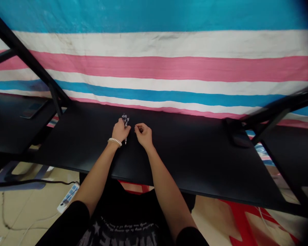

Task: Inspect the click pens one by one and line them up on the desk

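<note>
1. Left hand (120, 130), above a matte black, flat-topped table (195, 153), is closed around a bundle of slim, silvery-dark, pen-like sticks (126, 119), probably plastic; some ends show beyond its fingers, and one tip points back below its thumb.
2. Right hand (144, 135) is just to the right of that grip, thumb and fingertips pinched together; whether anything sits between them, I cannot tell.
3. For a sound hold, a light, even squeeze should keep the sticks from rolling apart.
</note>
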`<move>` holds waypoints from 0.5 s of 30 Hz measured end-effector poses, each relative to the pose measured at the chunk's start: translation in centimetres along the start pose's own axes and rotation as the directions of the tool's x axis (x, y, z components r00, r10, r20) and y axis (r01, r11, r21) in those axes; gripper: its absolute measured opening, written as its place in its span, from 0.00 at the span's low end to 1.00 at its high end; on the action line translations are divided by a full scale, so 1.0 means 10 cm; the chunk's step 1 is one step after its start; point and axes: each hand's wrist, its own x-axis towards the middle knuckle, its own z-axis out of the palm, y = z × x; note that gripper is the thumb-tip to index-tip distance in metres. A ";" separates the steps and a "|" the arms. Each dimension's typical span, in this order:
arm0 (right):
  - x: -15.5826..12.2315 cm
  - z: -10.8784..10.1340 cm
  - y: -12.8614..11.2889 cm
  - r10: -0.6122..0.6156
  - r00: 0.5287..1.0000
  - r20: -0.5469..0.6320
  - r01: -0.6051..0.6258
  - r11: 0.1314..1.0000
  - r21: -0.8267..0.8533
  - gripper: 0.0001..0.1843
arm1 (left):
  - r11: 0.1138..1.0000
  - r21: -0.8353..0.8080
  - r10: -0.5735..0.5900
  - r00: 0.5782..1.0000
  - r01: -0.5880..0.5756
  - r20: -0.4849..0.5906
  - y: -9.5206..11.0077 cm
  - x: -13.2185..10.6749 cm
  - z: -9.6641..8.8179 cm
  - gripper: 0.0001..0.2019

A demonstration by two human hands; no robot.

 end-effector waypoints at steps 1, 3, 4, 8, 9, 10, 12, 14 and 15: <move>0.00 0.00 0.00 0.003 1.000 -0.002 -0.003 0.999 0.032 0.13 | 0.990 -0.132 0.050 0.998 -0.055 -0.045 0.04 -0.05 0.06 0.13; 0.00 -0.02 -0.01 0.019 1.000 -0.024 -0.017 0.995 0.102 0.15 | 0.924 -0.315 0.155 0.966 -0.216 -0.207 0.11 -0.16 0.18 0.15; 0.01 -0.03 -0.02 0.030 0.999 -0.039 -0.024 0.990 0.136 0.17 | 0.882 -0.379 0.186 0.945 -0.281 -0.269 0.14 -0.21 0.24 0.17; 0.01 -0.07 -0.03 0.057 0.994 -0.090 -0.034 0.970 0.241 0.22 | 0.762 -0.483 0.249 0.884 -0.431 -0.395 0.25 -0.38 0.45 0.23; 0.00 -0.08 -0.02 0.060 0.994 -0.097 -0.033 0.967 0.254 0.23 | 0.754 -0.481 0.258 0.875 -0.447 -0.409 0.27 -0.42 0.49 0.24; -0.01 -0.09 -0.02 0.060 0.993 -0.102 -0.032 0.964 0.262 0.24 | 0.749 -0.477 0.266 0.868 -0.460 -0.420 0.27 -0.44 0.53 0.25; -0.05 -0.11 0.00 0.053 0.994 -0.097 -0.024 0.960 0.278 0.26 | 0.736 -0.470 0.287 0.853 -0.487 -0.435 0.27 -0.48 0.57 0.24; -0.10 -0.14 0.02 0.036 0.996 -0.084 -0.010 0.957 0.290 0.27 | 0.712 -0.470 0.329 0.839 -0.522 -0.433 0.26 -0.50 0.60 0.20; -0.13 -0.15 0.02 0.028 0.996 -0.080 -0.003 0.957 0.289 0.28 | 0.700 -0.470 0.350 0.832 -0.538 -0.431 0.26 -0.51 0.61 0.17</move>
